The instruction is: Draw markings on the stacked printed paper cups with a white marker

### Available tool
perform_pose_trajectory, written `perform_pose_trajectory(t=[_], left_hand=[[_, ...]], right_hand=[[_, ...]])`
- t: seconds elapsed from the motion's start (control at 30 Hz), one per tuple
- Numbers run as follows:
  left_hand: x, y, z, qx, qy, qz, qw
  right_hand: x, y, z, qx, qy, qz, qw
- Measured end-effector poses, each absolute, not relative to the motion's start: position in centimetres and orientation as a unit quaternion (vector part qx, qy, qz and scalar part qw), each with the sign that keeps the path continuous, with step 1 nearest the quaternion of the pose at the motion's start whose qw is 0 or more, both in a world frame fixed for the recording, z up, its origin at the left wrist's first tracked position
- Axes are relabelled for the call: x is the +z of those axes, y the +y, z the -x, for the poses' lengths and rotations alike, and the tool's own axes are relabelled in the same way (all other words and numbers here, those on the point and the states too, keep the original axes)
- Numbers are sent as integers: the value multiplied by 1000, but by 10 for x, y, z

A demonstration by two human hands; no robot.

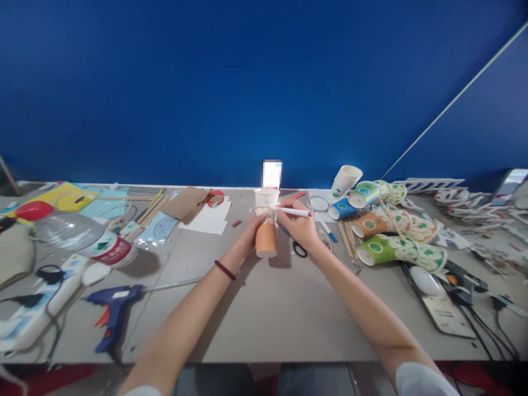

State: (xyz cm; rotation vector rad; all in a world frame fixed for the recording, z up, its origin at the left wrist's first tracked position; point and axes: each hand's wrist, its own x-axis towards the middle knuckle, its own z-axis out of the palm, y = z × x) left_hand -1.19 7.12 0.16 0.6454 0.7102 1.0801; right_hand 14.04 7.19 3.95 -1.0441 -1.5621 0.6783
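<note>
Your left hand clasps the cups from 9 o'clock, long axis 12-to-6, while your right hand, at 3, pinches the pen pointing toward 9.

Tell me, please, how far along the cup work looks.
The green cups and orange cups lying at right look already joined into rows. In hand, the left hand steadies an orange cup with a white cup above it, while the right hand holds a pen against them. That piece seems unfinished; the stacked cups stand apart, perhaps still to use.
</note>
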Motion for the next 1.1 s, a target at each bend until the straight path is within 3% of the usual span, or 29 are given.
perform_pose_trajectory(t=[1.1], left_hand=[[5, 69, 12, 478, 342, -299, 751]], right_hand=[[39, 72, -141, 290, -655, 441, 541]])
